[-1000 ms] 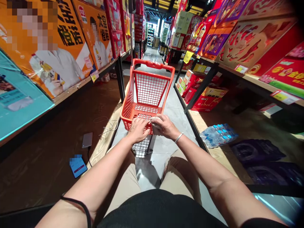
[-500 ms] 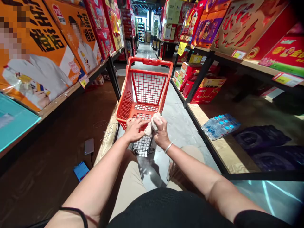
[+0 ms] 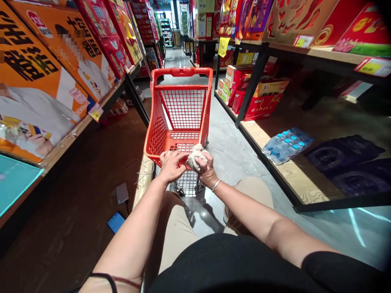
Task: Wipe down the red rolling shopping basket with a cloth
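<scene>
A red plastic shopping cart (image 3: pixel 183 87) with mesh sides stands between my knees, its handle at the far end. My left hand (image 3: pixel 172 166) lies over the near rim of the basket, fingers across the top and thumb on the near side, gripping it. Bunched in my right hand (image 3: pixel 208 170) is an off-white cloth (image 3: pixel 196 158), pressed against the right part of that same rim. My left fingertips reach close to the cloth; whether they touch it I cannot tell. The fingers of my right hand are wrapped round the cloth.
On the dark lower shelf at left lie a grey power bank (image 3: pixel 122 193), a phone (image 3: pixel 116 222) and a thin white cable (image 3: pixel 139 167). Shrink-wrapped water bottles (image 3: pixel 287 145) sit on the low right shelf, near red gift boxes (image 3: pixel 262 103). Orange cartons (image 3: pixel 39 69) fill the upper left shelf.
The cloth has shifted slightly left and turned in my right hand, staying at the rim. My left hand keeps its place on the cart. The whole view has turned a little.
</scene>
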Action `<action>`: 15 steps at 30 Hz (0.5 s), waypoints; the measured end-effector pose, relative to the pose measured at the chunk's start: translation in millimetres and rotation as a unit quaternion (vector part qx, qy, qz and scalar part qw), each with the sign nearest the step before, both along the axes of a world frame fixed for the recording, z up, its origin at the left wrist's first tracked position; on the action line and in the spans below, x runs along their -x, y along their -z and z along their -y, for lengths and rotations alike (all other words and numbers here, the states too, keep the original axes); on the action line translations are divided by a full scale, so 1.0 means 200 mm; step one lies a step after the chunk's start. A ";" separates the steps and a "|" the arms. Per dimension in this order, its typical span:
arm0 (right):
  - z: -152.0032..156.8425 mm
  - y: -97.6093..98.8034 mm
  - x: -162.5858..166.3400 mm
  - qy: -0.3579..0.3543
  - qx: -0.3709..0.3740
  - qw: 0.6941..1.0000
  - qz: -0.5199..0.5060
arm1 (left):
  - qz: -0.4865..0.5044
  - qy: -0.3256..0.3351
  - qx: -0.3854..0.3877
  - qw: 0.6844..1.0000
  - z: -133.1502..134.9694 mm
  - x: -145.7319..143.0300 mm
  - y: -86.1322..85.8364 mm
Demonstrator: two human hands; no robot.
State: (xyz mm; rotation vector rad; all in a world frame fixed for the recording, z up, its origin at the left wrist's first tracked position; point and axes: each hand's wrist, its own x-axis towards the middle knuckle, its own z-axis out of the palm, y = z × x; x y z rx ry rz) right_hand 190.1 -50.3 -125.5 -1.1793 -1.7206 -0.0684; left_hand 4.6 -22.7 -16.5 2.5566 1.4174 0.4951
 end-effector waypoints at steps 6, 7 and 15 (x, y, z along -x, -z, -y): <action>0.00 0.01 0.02 -0.036 0.000 0.997 -0.069 | -0.022 -0.005 0.009 1.000 -0.01 0.01 0.00; 0.00 0.01 0.01 -0.037 0.016 0.996 -0.077 | -0.021 -0.005 0.005 1.000 -0.01 0.01 0.00; 0.18 0.18 -0.10 -0.011 0.219 0.975 -0.047 | -0.003 -0.006 -0.018 1.000 0.00 0.01 0.03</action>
